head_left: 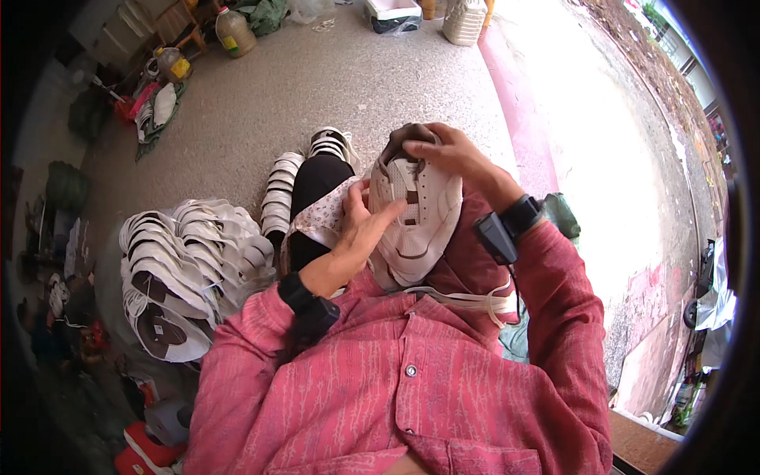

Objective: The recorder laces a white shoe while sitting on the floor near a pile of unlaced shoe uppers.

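Observation:
A cream-white shoe upper (408,249) with a dark brown collar lining rests over my lap, its toe pointing toward me. My left hand (360,229) grips its left side, thumb lying across the lacing area. At the collar, my right hand (455,154) holds the heel end with the fingers curled over the edge. White laces or cords (475,299) lie across my lap just below the upper. Left of my left hand is a floral cloth (323,218) over a black-covered knee (317,182).
Nested white uppers (170,261) are heaped at the left, beside another row of them (281,198). More striped white pieces (331,142) stand beyond my knee. Jugs (235,32) and a white box (393,12) sit at the far side. A pink strip (514,103) borders the floor at right.

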Available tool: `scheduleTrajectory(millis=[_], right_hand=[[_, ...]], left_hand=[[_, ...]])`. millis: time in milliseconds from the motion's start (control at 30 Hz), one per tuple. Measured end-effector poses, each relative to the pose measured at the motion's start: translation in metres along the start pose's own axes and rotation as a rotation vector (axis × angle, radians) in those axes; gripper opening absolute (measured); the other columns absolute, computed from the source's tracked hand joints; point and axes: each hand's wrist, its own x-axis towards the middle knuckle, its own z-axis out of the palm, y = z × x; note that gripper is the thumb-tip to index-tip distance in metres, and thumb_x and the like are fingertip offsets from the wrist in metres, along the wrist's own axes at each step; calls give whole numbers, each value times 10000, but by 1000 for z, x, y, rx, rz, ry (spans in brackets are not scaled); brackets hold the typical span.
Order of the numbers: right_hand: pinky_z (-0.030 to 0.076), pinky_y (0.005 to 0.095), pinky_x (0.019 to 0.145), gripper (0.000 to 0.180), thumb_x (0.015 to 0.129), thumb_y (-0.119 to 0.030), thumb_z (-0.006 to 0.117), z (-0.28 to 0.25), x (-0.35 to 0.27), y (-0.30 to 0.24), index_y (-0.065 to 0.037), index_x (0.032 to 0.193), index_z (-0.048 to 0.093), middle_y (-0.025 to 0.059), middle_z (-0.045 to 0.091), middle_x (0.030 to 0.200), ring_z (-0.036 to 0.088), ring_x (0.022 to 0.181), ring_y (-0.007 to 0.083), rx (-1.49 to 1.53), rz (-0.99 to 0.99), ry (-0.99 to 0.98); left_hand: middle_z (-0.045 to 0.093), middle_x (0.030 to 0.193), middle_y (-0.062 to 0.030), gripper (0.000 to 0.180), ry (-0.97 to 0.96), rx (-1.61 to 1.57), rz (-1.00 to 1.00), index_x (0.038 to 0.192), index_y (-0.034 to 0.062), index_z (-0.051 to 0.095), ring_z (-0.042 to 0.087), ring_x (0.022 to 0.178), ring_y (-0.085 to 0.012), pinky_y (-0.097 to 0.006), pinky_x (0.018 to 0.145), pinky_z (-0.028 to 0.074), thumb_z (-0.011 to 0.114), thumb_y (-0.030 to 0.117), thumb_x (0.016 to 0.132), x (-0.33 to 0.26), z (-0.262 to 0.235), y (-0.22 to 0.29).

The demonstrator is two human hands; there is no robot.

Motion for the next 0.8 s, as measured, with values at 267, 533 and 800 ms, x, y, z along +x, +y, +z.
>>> scheduleTrajectory(millis=[267,533,800], right_hand=[[469,304,896,179,815,-40,494,4,-13,36,34,965,557,178,619,1123,609,1048,278,38,-572,93],[471,261,709,370,830,-85,454,-8,6,8,21,1144,618,47,612,896,565,807,120,-26,-246,79],[463,289,896,400,855,-27,428,14,18,49,25,1224,573,103,652,1052,591,974,176,80,-250,78]], left_hand=[[483,1216,-191,722,-59,218,509,1291,0,405,468,1173,-304,-412,1013,381,797,223,727,-13,-20,41],[495,1349,-161,524,-108,493,773,1284,60,543,435,1290,-298,-381,1093,318,675,208,799,36,-19,100],[490,1332,-156,392,-269,438,623,1226,24,577,470,1256,-273,-352,1046,379,629,206,883,58,-6,61]])
